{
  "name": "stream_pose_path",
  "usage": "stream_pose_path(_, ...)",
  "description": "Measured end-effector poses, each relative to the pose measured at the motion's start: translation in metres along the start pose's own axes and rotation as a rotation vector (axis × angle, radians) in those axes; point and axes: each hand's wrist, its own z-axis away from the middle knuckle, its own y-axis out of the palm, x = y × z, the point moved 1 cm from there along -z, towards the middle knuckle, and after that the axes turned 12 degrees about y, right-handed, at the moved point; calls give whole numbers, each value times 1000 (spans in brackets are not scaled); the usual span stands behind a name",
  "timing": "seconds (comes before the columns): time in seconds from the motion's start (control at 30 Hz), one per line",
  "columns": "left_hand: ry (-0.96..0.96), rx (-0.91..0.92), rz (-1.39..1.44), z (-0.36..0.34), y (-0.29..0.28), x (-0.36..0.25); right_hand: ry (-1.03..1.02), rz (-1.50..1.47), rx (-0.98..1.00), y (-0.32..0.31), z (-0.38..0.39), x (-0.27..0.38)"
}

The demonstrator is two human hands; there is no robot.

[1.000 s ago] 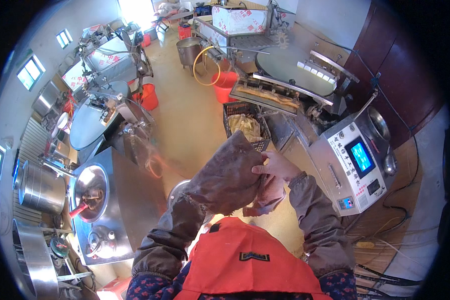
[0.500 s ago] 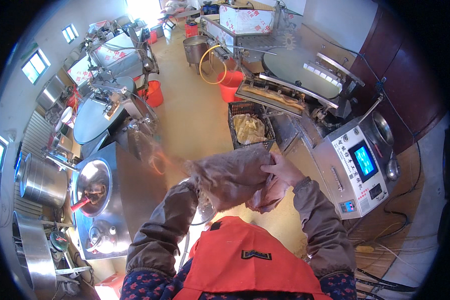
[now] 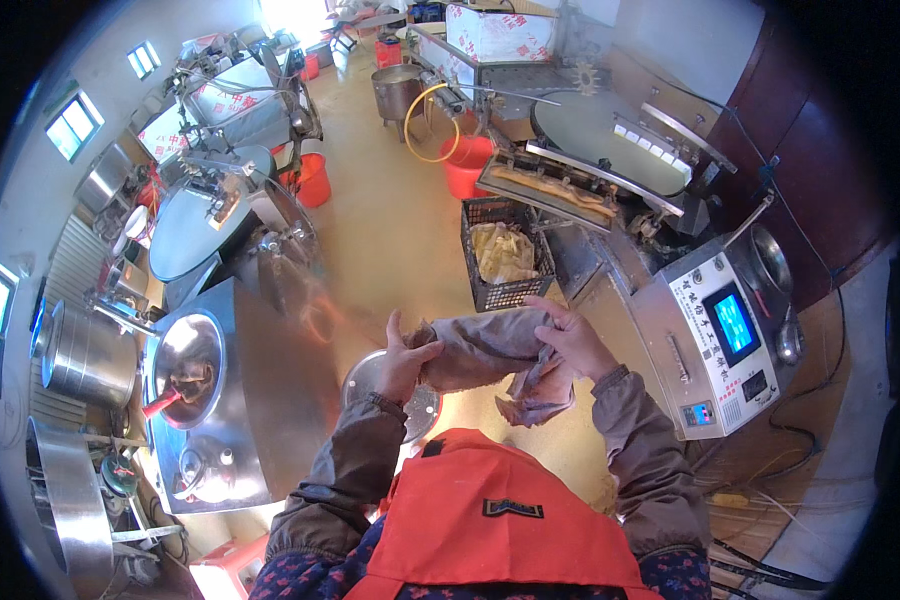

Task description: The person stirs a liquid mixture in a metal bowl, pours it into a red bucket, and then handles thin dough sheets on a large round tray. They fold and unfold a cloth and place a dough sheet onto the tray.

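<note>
A brownish-grey cloth (image 3: 480, 350) is stretched sideways in front of me, folded over along its length, with a loose crumpled end hanging on the right. My left hand (image 3: 406, 362) grips its left end between thumb and fingers, the index finger raised. My right hand (image 3: 580, 340) holds its right part near the top. Beneath the left hand, a round metal top (image 3: 368, 388) shows low down, partly hidden by my arm and the cloth.
Ahead stand a black crate (image 3: 479, 292) holding pale crumpled material and red buckets (image 3: 465, 178). On the left are a steel cabinet (image 3: 280, 400) with a bowl and a round-plate machine (image 3: 195, 235). On the right are a control-panel machine (image 3: 670, 340), another plate machine (image 3: 615, 145) and cables.
The cloth has dropped from a raised, draped shape to a flatter, folded roll held sideways. My left hand, hidden behind it earlier, now shows at its left end.
</note>
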Motion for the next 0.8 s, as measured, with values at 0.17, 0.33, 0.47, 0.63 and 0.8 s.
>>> stream_pose_path(0.17,190,240,28,-21,-22,-15,31,171,134,-10,9,11)
stream_pose_path(0.33,153,253,-13,-31,-28,-29,82,164,177,-15,10,20)
stream_pose_path(0.47,129,299,-244,-32,-21,-38,-7,98,181,-13,9,22)
stream_pose_path(0.63,331,465,-737,-30,-14,-18,-17,217,116,-15,11,24)
stream_pose_path(0.8,482,355,-1019,-34,-10,15,-174,571,-99,-7,13,22)
